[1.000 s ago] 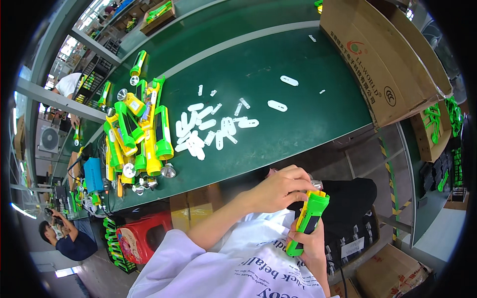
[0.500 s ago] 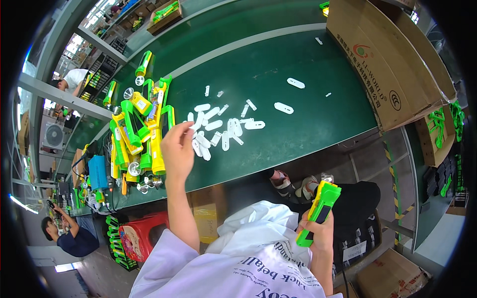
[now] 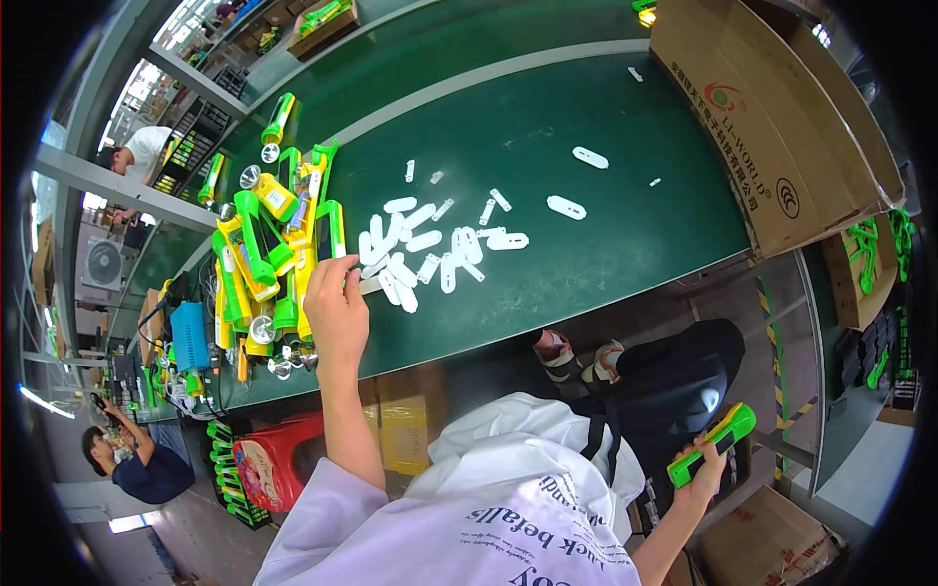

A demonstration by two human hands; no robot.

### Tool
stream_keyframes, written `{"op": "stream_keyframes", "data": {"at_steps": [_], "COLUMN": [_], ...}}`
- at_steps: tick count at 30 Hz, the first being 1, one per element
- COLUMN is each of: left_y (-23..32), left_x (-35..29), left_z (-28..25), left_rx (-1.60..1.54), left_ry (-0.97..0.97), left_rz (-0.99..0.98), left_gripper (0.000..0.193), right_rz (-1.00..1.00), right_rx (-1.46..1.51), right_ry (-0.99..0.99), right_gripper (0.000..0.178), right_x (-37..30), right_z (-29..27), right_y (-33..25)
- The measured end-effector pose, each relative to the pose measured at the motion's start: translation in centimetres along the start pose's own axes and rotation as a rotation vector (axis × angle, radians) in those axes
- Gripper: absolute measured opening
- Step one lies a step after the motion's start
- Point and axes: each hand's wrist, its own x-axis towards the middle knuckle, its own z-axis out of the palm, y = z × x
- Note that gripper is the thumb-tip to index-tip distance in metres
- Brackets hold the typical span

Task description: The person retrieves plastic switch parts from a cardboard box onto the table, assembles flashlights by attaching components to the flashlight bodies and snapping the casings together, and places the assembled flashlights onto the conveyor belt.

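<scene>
My left hand (image 3: 337,311) is over the near edge of the green table, fingers pinched on a small white plastic piece (image 3: 370,285), partly hidden by the fingers. Just past it lies a loose pile of white oval plastic pieces (image 3: 422,241), with small clear strips (image 3: 487,211) among them. My right hand (image 3: 700,473) is out to the right, away from the table, wrapped round a green and yellow flashlight (image 3: 721,441) held tilted. A heap of similar flashlights (image 3: 269,239) sits left of the white pieces, some with shiny round reflectors showing.
A large cardboard box (image 3: 752,127) stands at the table's right end. Two white ovals (image 3: 567,207) lie apart toward it. A blue device (image 3: 192,337) with cables is at the left. Below the table are a red stool (image 3: 283,461) and a carton (image 3: 403,430). Other people work at the left.
My right hand has swung outward to the right with the flashlight. My left hand has drawn back slightly left and nearer from the white pile, with a white piece at its fingertips.
</scene>
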Motion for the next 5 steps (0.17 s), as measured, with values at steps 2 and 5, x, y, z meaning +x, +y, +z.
{"op": "stream_keyframes", "data": {"at_steps": [2, 5], "left_y": [-0.2, -0.5], "left_x": [0.6, 1.6], "left_z": [-0.1, -0.3], "left_rx": [0.057, 0.103], "left_ry": [0.025, -0.005], "left_rz": [0.089, 0.143], "left_gripper": [0.014, 0.014], "right_rz": [0.089, 0.12], "right_rx": [0.067, 0.163], "right_ry": [-0.024, -0.135], "right_gripper": [0.031, 0.043], "right_x": [0.5, 0.7], "right_z": [-0.4, -0.1], "right_y": [1.4, 2.9]}}
